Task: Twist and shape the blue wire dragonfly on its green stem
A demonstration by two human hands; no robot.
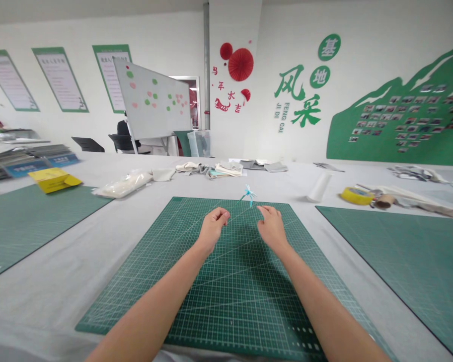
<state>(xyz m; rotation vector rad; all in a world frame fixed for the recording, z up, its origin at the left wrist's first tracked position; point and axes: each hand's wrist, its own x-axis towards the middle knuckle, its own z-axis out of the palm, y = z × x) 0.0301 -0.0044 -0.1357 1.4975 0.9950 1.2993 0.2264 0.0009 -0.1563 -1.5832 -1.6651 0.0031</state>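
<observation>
My left hand (pixel 214 226) is closed in a pinch over the green cutting mat (pixel 226 281), at the lower end of a thin green stem. The stem slants up to the right and carries a small light-blue flower (pixel 248 192) with narrow petals. A blue strip hangs below the flower, close to the fingertips of my right hand (pixel 271 225). That hand is raised above the mat, its index finger reaching toward the flower and the others curled; its fingers are apart, and I see nothing held in them.
More cutting mats lie left (pixel 41 221) and right (pixel 400 251). Behind are a yellow box (pixel 55 179), a plastic-wrapped bundle (pixel 124 184), fabric scraps (pixel 226 170), a white roll (pixel 320 187) and yellow tape (pixel 357 196). A whiteboard (pixel 154 100) stands beyond.
</observation>
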